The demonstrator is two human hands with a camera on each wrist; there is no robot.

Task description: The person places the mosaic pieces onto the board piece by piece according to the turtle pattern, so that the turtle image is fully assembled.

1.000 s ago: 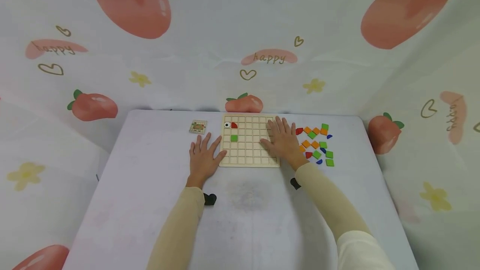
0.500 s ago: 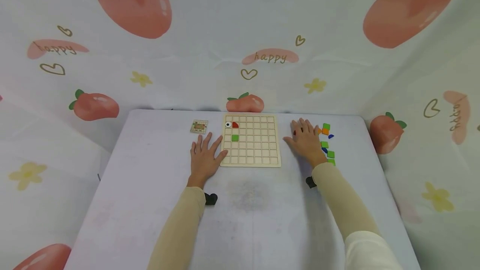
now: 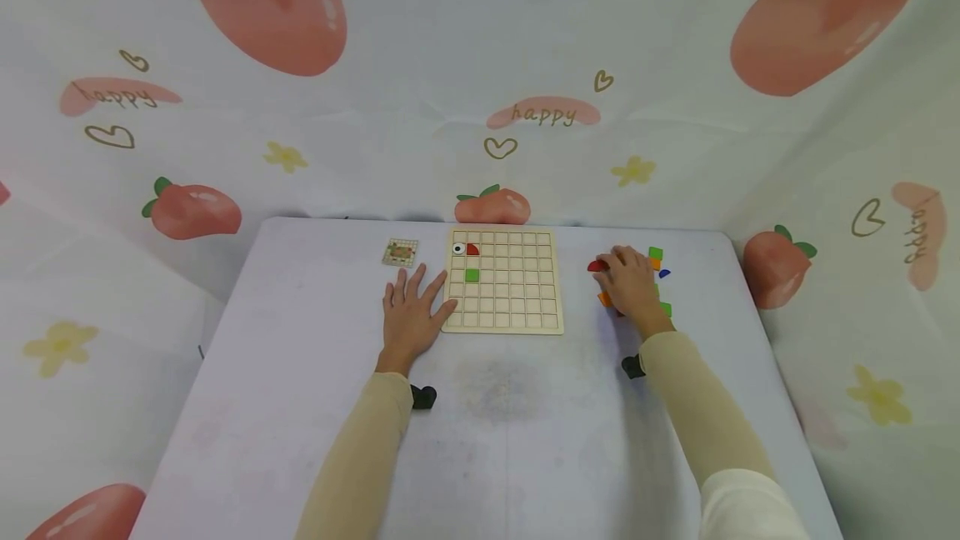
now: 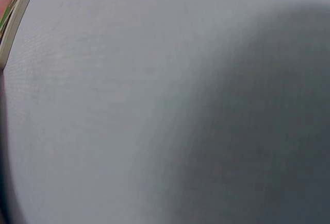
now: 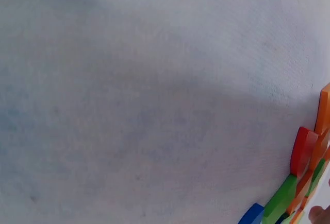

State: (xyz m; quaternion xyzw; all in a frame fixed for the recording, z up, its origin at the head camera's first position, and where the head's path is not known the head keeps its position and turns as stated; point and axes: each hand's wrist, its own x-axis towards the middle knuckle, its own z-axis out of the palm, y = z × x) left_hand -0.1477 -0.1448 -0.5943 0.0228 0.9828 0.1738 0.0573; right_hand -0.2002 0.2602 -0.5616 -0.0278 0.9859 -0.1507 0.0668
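My left hand (image 3: 408,323) lies flat with fingers spread, the thumb and a fingertip at the left edge of the pale square grid board (image 3: 517,294). On the board sit a white eye piece (image 3: 458,249), a red quarter-round piece (image 3: 472,249) and a green square (image 3: 472,275). Over at the right, my right hand (image 3: 632,286) bends its fingers down over the loose pieces. It pinches a red rounded piece (image 3: 596,266), which pokes out left of the fingertips. Much of the pile is hidden under this hand. The right wrist view shows a red piece (image 5: 303,152) among orange and green ones.
A small picture card (image 3: 401,252) lies left of the board. Around the right hand are green squares (image 3: 656,254), orange pieces (image 3: 604,299) and a blue half-round (image 3: 664,273). A patterned cloth (image 3: 420,107) hangs behind the white table (image 3: 300,315).
My right hand has moved right from the board to the loose pieces, and its fingers have curled around a red piece. My left hand has stayed in place.
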